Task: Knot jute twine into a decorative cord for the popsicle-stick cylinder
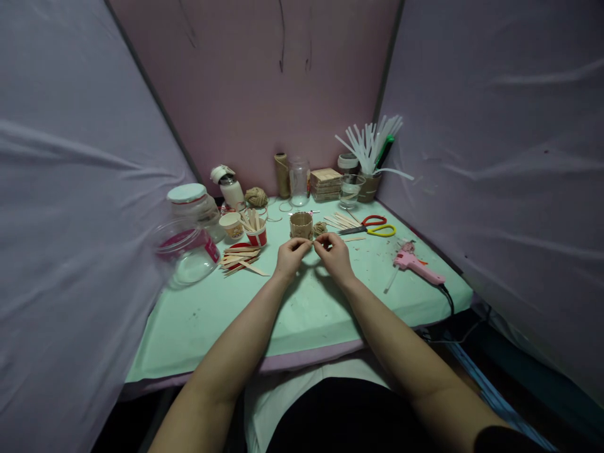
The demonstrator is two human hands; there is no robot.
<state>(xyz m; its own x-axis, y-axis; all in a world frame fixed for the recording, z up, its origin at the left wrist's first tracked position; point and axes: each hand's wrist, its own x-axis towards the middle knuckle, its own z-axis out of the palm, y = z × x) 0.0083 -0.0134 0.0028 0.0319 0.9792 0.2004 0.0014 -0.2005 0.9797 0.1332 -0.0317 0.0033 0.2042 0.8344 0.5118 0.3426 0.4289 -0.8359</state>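
So, left hand [292,257] and right hand [336,255] are pinched nearly closed (can't tell on what) just nearer than the brown cup [301,224]; red cup [258,238] of wooden sticks [253,220] to the left, brown pot [369,189] of white sticks [369,148] far right.

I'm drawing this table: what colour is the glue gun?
The glue gun is pink; see the head view.

"How was the light?"

"Dim and soft, apparently from above; the green tabletop [302,314] looked brightest, the space beneath it nearly black."

"Shadows, glare?"

"Faint, blurred shadows under the left hand [292,257] and right hand [334,255], small glints on the clear tub [185,246]."

"Sharpness?"

"Soft, fingertip detail too small to read. Wide-angle distortion stretched the forearms [236,343] towards the edges."
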